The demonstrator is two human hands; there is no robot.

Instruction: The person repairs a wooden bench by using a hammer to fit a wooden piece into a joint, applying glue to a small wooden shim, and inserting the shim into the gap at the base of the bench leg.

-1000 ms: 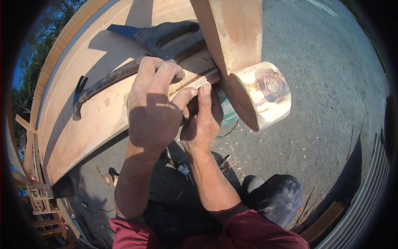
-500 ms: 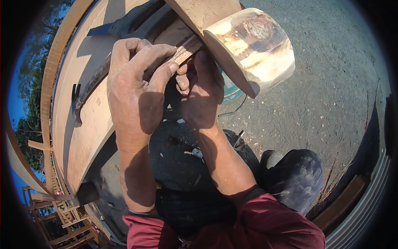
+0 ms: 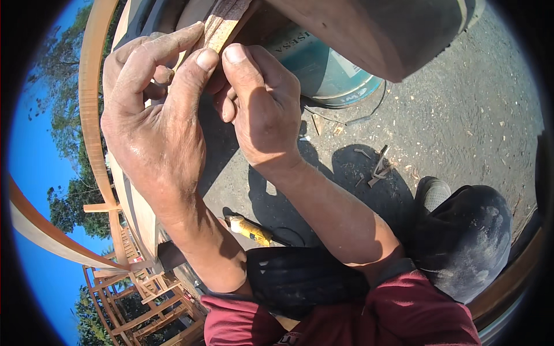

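At the top of the view is a narrow piece of wood (image 3: 222, 29) with a grooved, rough face, pointing up and away. My left hand (image 3: 158, 115) pinches its near end between thumb and index finger, the other fingers bent. My right hand (image 3: 262, 109) is closed at the right side of the same end, thumb against it and fingers curled underneath, partly hidden. Just beyond and to the right hangs the shaded edge of a thick wooden slab (image 3: 352, 34). What lies under my fingers cannot be made out.
A teal bucket (image 3: 340, 83) with a wire handle stands below the slab. On the ground lie a yellow power tool (image 3: 251, 229) with a black cord and wood scraps (image 3: 380, 167). Curved wooden beams (image 3: 92, 86) and a timber frame (image 3: 133, 311) rise at left.
My view has shifted and come closer to the hands, which now sit higher and further left in it. The yellow power tool and more of the bucket have come into sight.
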